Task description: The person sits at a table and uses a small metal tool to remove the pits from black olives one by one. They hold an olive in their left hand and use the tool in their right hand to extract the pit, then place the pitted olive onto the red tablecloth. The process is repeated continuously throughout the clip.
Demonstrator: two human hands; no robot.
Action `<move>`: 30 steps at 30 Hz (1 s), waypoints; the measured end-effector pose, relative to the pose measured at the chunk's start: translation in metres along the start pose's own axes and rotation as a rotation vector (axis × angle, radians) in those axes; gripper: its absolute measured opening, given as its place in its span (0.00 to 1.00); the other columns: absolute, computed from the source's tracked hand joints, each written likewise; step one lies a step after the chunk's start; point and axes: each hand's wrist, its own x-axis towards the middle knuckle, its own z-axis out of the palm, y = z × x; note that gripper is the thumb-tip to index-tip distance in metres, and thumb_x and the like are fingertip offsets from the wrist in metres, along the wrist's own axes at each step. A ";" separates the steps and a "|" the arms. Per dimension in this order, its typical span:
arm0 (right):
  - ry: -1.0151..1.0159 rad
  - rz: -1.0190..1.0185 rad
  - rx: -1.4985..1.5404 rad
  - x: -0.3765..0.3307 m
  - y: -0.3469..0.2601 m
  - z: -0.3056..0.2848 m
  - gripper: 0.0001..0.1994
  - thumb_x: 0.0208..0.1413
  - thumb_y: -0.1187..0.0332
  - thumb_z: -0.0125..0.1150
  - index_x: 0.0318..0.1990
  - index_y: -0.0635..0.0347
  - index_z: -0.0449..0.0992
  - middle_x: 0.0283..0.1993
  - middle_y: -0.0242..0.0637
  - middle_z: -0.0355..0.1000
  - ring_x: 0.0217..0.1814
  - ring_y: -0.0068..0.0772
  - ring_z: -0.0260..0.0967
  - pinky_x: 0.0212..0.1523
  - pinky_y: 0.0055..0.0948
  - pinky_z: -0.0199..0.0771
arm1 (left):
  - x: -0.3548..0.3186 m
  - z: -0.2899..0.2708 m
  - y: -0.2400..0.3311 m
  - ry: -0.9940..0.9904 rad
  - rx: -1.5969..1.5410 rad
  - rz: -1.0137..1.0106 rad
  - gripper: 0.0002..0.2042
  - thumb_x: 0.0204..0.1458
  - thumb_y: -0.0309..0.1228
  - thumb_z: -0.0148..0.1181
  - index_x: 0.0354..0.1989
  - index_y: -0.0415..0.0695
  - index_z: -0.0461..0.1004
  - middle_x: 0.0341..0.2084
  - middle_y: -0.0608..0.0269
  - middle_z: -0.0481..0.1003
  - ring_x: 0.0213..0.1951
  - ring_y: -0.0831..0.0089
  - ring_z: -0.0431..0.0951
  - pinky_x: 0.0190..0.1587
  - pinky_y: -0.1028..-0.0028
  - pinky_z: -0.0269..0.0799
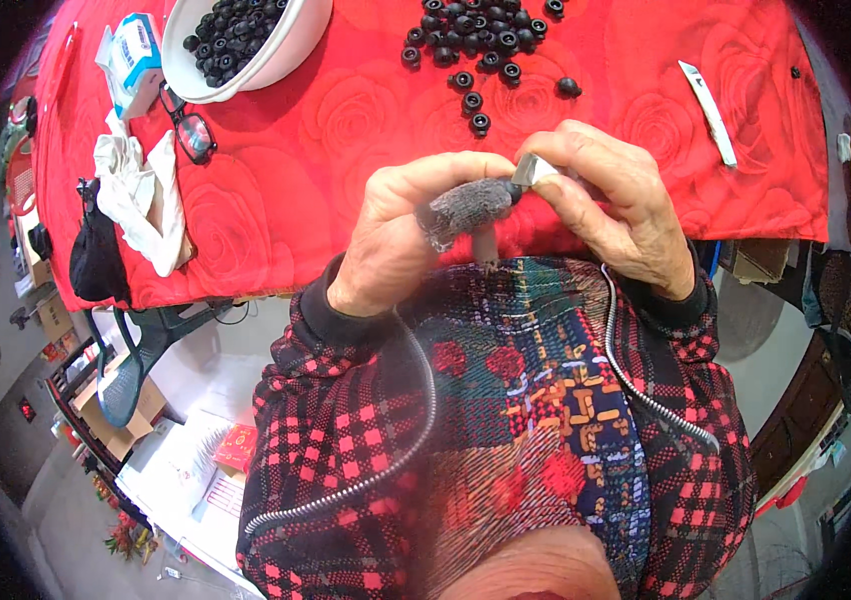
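My left hand (396, 215) is closed, with a grey fabric finger cover (466, 210) on one digit. At its fingertips it pinches a small black rubber part (517, 190), mostly hidden. My right hand (621, 200) is closed on a short, shiny metal blade (536, 170), held right against that part. Both hands are raised over the near edge of the table, close to my chest. Beyond them lies a loose pile of black rubber parts (471, 40), round with a hole where their ends show. A few stray ones (473, 102) trail from the pile toward my hands.
A white bowl (291, 60) of black parts stands at the far left on the red rose-patterned tablecloth (296, 200). Left of it are a blue-and-white box (134, 60), glasses (194, 135), white cloth (161, 190) and a black pouch (98, 245). A white strip (709, 115) lies at right.
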 end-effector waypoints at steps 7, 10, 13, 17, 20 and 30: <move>-0.043 0.004 0.022 0.002 0.005 -0.002 0.08 0.51 0.74 0.57 0.38 0.68 0.71 0.29 0.45 0.68 0.30 0.43 0.68 0.29 0.33 0.66 | 0.001 -0.005 -0.002 -0.016 -0.054 -0.031 0.15 0.53 0.30 0.57 0.46 0.32 0.72 0.32 0.57 0.77 0.28 0.72 0.76 0.25 0.76 0.72; -0.060 0.005 0.039 0.003 0.008 -0.003 0.08 0.51 0.74 0.57 0.38 0.68 0.71 0.28 0.45 0.68 0.30 0.44 0.68 0.30 0.33 0.66 | 0.002 -0.003 0.000 -0.030 -0.086 -0.035 0.12 0.55 0.27 0.55 0.45 0.35 0.73 0.33 0.61 0.75 0.25 0.76 0.75 0.26 0.79 0.71; -0.055 0.001 0.038 0.002 0.011 -0.003 0.08 0.51 0.74 0.57 0.38 0.68 0.72 0.28 0.45 0.68 0.30 0.44 0.68 0.30 0.33 0.67 | 0.004 -0.006 -0.004 -0.049 -0.102 -0.020 0.12 0.55 0.27 0.55 0.45 0.34 0.73 0.33 0.61 0.75 0.24 0.76 0.74 0.26 0.79 0.71; -0.074 0.008 0.057 0.002 0.015 -0.003 0.07 0.52 0.74 0.57 0.37 0.67 0.72 0.29 0.44 0.68 0.30 0.43 0.69 0.30 0.33 0.67 | 0.004 -0.007 -0.005 -0.028 -0.080 -0.036 0.16 0.53 0.31 0.57 0.46 0.32 0.72 0.33 0.57 0.76 0.29 0.74 0.76 0.27 0.77 0.72; -0.168 0.021 0.083 0.003 0.014 -0.006 0.06 0.52 0.73 0.57 0.37 0.65 0.72 0.28 0.43 0.68 0.30 0.43 0.69 0.30 0.33 0.67 | 0.005 -0.006 -0.006 0.032 -0.170 -0.045 0.14 0.54 0.30 0.55 0.46 0.33 0.72 0.32 0.59 0.75 0.28 0.75 0.75 0.27 0.77 0.72; 0.095 0.204 0.247 -0.005 -0.001 -0.006 0.08 0.54 0.74 0.56 0.39 0.67 0.72 0.31 0.34 0.69 0.33 0.22 0.65 0.35 0.21 0.65 | 0.007 -0.009 -0.005 0.101 -0.145 0.111 0.15 0.53 0.28 0.57 0.46 0.32 0.71 0.30 0.58 0.74 0.27 0.75 0.75 0.26 0.75 0.74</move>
